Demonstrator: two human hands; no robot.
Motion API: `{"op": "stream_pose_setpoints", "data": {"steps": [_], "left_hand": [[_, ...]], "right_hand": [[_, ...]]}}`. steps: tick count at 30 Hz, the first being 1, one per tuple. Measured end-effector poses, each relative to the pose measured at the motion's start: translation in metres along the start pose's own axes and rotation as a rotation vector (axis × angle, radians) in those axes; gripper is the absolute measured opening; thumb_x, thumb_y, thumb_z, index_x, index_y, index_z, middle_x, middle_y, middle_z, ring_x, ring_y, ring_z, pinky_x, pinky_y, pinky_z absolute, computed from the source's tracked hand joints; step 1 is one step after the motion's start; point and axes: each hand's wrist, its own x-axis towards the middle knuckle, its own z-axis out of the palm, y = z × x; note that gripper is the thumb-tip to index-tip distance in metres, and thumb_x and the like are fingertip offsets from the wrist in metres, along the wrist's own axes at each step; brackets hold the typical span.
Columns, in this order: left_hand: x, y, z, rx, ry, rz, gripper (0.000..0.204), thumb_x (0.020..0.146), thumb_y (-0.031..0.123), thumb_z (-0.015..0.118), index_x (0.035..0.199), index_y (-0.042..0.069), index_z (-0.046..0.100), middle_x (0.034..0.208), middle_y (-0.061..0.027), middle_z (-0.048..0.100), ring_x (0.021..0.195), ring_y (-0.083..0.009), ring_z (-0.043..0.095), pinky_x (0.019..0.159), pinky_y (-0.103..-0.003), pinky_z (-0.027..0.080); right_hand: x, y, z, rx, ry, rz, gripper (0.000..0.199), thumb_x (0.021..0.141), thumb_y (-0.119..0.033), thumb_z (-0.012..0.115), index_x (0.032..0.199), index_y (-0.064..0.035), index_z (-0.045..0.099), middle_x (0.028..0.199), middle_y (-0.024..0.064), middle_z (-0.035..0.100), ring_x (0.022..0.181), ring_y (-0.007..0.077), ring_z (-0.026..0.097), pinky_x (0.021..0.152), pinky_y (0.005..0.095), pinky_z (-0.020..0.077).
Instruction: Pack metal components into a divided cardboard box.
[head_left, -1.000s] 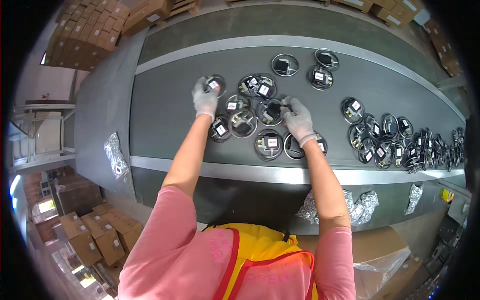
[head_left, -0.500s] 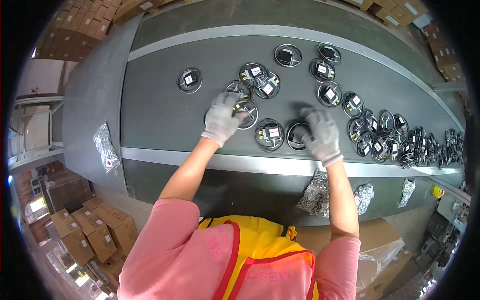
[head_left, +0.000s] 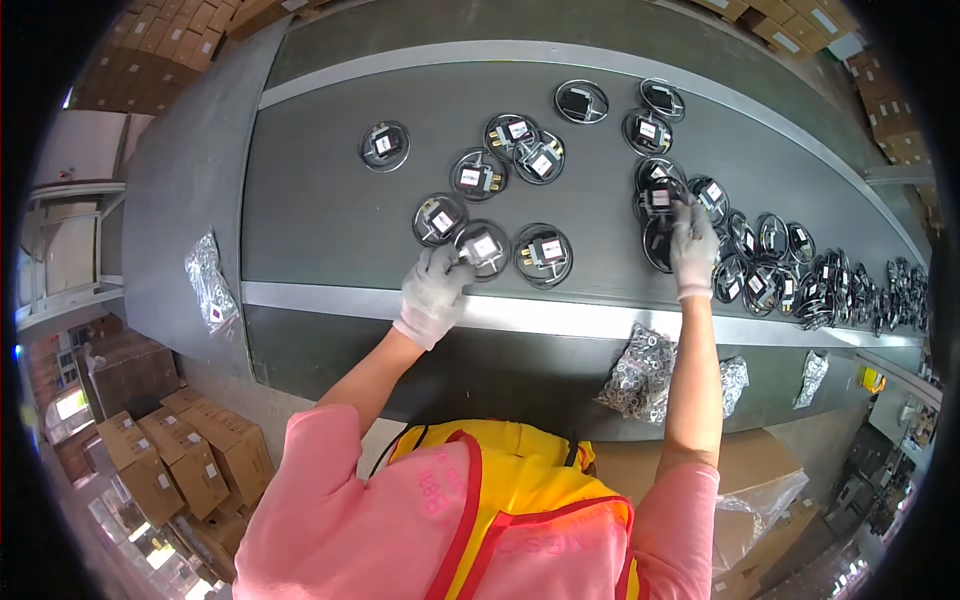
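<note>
Black power adapters with coiled cords and brass-coloured plug pins lie on the dark conveyor belt [head_left: 330, 230]. My left hand [head_left: 435, 295], in a pale glove, closes on the near edge of one coiled power adapter [head_left: 484, 248], which looks smeared by motion. Touching that one on its left is another adapter [head_left: 440, 219]; to its right lies a third adapter [head_left: 544, 254]. Farther right, my gloved right hand [head_left: 694, 250] has its fingers closed on a coiled power adapter [head_left: 660, 197] that overlaps others. A black coil [head_left: 656, 243] shows beside that hand; its plug is hidden.
Several more adapters crowd into a dense row [head_left: 840, 290] toward the belt's right end. A metal rail [head_left: 560, 318] runs along the near edge. Bags of small metal rings [head_left: 640, 375] sit below it, and another clear bag [head_left: 210, 285] lies at left. Cardboard boxes [head_left: 190, 460] stand around.
My right hand has moved up and right, away from the near rail, with an adapter. My left hand has shifted toward the near rail, uncovering adapters it had been over.
</note>
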Motion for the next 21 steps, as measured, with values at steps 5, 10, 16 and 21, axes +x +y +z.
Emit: {"op": "stream_pose_setpoints", "data": {"steps": [5,10,16,21], "left_hand": [[0.017,-0.002,0.003,-0.187,0.116,-0.104,0.022,0.069,0.000,0.062,0.088,0.011,0.066,0.099,-0.0091,0.055,0.091,-0.0319,0.057,0.070,-0.042,0.051],[0.148,-0.001,0.036,-0.282,0.271,-0.098,0.022,0.077,0.006,0.060,0.098,0.012,0.064,0.115,-0.0125,0.056,0.105,-0.0359,0.056,0.086,-0.044,0.048],[0.286,-0.003,0.093,-0.144,0.132,-0.166,0.035,0.083,0.021,0.060,0.118,0.016,0.059,0.132,-0.0116,0.049,0.119,-0.0351,0.048,0.098,-0.042,0.045],[0.330,-0.014,0.103,-0.219,-0.353,-0.355,0.037,0.084,0.025,0.062,0.118,0.012,0.064,0.121,-0.0147,0.062,0.114,-0.0318,0.057,0.096,-0.039,0.046]], "right_hand": [[-0.007,0.069,-0.005,-0.015,0.072,0.117,0.030,0.095,-0.028,0.053,0.096,-0.0010,0.066,0.089,0.0201,0.067,0.080,0.0349,0.063,0.075,0.0384,0.0480],[-0.016,0.031,-0.001,-0.294,-0.371,-0.008,0.041,0.093,-0.044,0.050,0.099,-0.0084,0.068,0.081,0.0228,0.064,0.080,0.0435,0.059,0.076,0.0459,0.0458],[-0.019,-0.007,-0.017,0.235,-0.291,0.266,0.029,0.092,-0.021,0.061,0.107,0.0034,0.060,0.087,0.0005,0.059,0.084,0.0068,0.049,0.074,0.0226,0.0432],[-0.032,-0.026,-0.051,0.255,-0.376,0.329,0.019,0.090,-0.009,0.058,0.104,0.0028,0.063,0.088,0.0011,0.060,0.078,0.0076,0.051,0.073,0.0217,0.0431]]}}
